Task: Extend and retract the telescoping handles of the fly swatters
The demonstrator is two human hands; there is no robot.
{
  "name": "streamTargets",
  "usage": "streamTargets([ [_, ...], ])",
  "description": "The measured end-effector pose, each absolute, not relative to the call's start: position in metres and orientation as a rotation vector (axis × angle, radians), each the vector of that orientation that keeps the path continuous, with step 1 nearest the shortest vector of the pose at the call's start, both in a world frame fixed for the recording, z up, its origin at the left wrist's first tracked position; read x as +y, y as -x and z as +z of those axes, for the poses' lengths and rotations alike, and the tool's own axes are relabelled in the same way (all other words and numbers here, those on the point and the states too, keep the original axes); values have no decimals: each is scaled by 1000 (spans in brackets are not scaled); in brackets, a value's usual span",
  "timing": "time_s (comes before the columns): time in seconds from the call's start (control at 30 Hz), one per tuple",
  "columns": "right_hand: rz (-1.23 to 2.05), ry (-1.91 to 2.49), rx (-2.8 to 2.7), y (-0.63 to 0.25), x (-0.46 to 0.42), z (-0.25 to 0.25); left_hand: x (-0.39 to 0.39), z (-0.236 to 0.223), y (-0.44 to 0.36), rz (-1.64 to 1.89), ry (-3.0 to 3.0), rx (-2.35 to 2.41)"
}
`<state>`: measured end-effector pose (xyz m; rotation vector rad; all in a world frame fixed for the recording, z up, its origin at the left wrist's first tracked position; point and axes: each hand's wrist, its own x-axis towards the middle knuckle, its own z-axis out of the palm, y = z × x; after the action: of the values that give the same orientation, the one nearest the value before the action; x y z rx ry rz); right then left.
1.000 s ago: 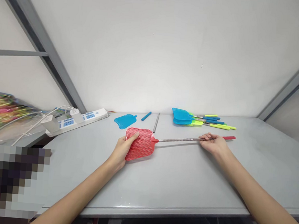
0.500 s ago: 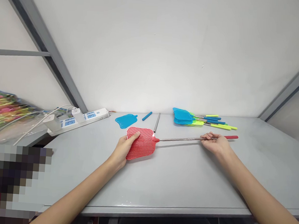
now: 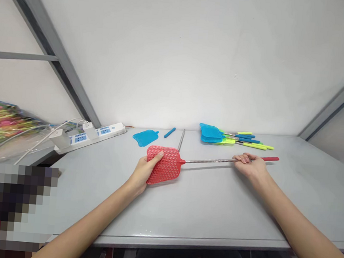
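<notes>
Table, grey, one: spread before you, reaching to the far wall (image 3: pixel 177 65).
Wrapped goods (image 3: pixel 8 126), colourful, one heap: far left; pieces too jumbled to count.
Swatter pile (image 3: pixel 212 132), one: far right of centre, heads overlapping, total uncountable; you can make out at least two blue heads and three yellow-green grips.
Red swatter (image 3: pixel 169 166), one: centre, near side of the loose parts, head to the left, red grip to the right, apparently just above the table.
Power strip (image 3: pixel 104 131), white, one: far left, with two white adapters (image 3: pixel 60 139) seated in it.
Your hands, two, both on the red swatter. Your left hand (image 3: pixel 143 172) pinches the head's left edge, thumb on top of the mesh; your right hand (image 3: pixel 249 165), palm up, has its fingers curled about the shaft beside the grip.
Loose blue head (image 3: pixel 145 138), one: far, left of centre.
Metal tube (image 3: pixel 182 139), one: just beyond the red head.
Blue grip (image 3: pixel 169 133), one: between blue head and tube.
</notes>
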<state>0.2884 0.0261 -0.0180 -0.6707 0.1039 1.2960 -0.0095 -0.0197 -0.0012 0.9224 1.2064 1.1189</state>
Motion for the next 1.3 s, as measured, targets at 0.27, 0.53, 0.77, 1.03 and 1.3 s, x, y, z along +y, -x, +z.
streamTargets([
  [0.27, 1210, 641, 181, -274, 21, -24, -17, -6, 17, 1083, -847, 1321],
  [0.53, 1183, 634, 171, -267, 16, -21, -18, -5, 17, 1065, -862, 1309],
  [0.77, 1174, 642, 142, -262, 12, -23, -14, -5, 23, 1010, -845, 1317],
  [1.03, 1157, 644, 144, -259, 12, -24, -12, -6, 17, 986, -847, 1415],
  [1.3, 1155, 638, 156, -257, 11, -24, -16, -3, 10, 1032, -856, 1403],
])
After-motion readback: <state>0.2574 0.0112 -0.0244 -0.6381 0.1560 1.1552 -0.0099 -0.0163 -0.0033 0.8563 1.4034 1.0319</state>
